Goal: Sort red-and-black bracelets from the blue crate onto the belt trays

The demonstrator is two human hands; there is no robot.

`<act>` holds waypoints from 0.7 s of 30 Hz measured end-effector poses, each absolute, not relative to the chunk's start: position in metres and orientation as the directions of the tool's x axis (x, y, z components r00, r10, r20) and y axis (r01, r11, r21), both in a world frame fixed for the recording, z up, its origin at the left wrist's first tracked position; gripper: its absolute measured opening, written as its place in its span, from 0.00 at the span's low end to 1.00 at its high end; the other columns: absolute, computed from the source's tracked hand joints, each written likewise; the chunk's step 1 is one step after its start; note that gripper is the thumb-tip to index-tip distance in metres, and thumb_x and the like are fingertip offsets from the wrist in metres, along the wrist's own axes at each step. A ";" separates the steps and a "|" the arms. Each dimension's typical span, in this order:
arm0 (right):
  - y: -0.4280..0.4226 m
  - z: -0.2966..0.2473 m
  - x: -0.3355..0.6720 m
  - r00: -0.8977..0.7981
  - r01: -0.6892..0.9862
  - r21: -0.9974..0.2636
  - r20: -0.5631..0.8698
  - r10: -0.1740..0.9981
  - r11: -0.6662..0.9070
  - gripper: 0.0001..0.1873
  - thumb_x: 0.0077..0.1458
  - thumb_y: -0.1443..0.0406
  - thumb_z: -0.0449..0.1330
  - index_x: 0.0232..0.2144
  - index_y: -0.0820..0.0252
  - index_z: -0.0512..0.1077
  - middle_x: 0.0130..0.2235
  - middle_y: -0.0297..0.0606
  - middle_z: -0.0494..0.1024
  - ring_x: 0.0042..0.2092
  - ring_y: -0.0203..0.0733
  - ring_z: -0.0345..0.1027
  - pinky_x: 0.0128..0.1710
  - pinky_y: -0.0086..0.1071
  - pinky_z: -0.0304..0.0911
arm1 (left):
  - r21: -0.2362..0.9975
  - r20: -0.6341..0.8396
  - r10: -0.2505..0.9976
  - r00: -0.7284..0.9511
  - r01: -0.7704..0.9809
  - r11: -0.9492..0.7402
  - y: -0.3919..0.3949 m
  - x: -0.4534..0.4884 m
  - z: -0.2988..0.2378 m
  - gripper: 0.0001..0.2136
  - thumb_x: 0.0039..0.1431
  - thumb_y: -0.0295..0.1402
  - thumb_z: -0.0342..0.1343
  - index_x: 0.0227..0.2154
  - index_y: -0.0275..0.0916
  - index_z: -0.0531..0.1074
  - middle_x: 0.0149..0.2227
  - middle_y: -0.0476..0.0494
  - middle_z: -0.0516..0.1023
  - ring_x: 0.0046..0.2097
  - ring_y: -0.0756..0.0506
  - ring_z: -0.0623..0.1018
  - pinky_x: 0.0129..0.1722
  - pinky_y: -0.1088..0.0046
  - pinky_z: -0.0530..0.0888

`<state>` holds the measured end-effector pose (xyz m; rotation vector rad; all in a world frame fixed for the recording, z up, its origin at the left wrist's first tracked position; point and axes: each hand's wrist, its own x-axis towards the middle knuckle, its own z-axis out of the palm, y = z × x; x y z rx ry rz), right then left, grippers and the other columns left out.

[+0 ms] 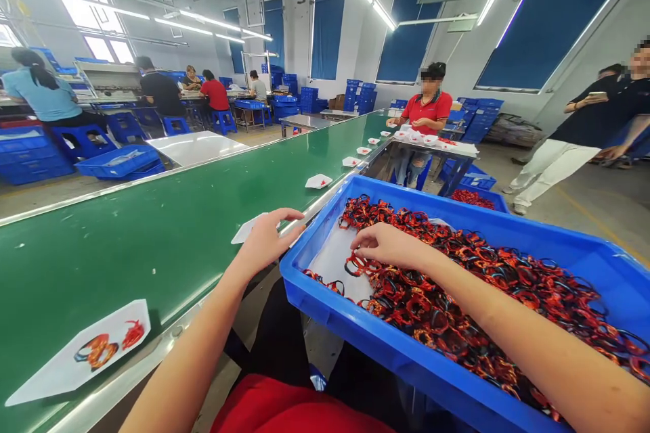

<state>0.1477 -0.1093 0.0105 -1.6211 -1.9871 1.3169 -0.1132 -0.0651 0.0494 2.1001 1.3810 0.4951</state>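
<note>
1. The green belt (152, 243) runs along the left side. Anything set on it is best placed well inside its metal edge, so that nothing slips off.
2. The blue bin (386, 345) sits just beside the belt on the right and is reached into from above. It seems wise for the forearm to be kept off the rim, so that the bin is not tipped.
3. The rings (482, 298), red, orange, blue and black, lie tangled in a thick heap across the bin. A bare patch of floor shows at the near left corner. Single rings are probably freed most easily from this thin edge of the heap.
4. A filled card (76, 358) lies on the belt at the lower left with a few rings on it. It can be taken as a pattern for count and placing.
5. A blank white card (246, 230) is held at the belt's edge, near the bin's corner. It is best kept flat and low.
6. The left hand (267, 240) is closed on the card, which is pinched between thumb and fingers with the forefinger stretched out along it.
7. The right hand (388, 247) rests on the heap with its fingers bent down into the rings. Whether a ring is nipped cannot be told. A light lift and shake would likely shed any ring that clings.
</note>
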 end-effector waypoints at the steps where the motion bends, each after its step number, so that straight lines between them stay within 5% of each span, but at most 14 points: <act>1: -0.108 0.014 0.150 -0.332 0.615 -0.786 -0.322 0.886 -0.055 0.11 0.49 0.65 0.59 0.34 0.61 0.79 0.33 0.39 0.80 0.34 0.41 0.72 0.37 0.34 0.65 | 0.646 0.003 0.904 0.427 0.690 -0.328 -0.069 -0.109 0.052 0.13 0.60 0.41 0.53 0.43 0.42 0.74 0.46 0.48 0.78 0.47 0.45 0.75 0.52 0.67 0.69; 21: -0.100 0.009 0.162 -0.200 0.563 -0.816 -0.289 0.936 -0.131 0.10 0.49 0.63 0.60 0.32 0.61 0.78 0.31 0.39 0.79 0.31 0.39 0.70 0.34 0.35 0.64 | 0.656 -0.024 0.807 0.590 0.618 -0.433 -0.107 -0.084 0.051 0.11 0.59 0.35 0.56 0.44 0.41 0.73 0.46 0.46 0.77 0.49 0.43 0.75 0.52 0.66 0.68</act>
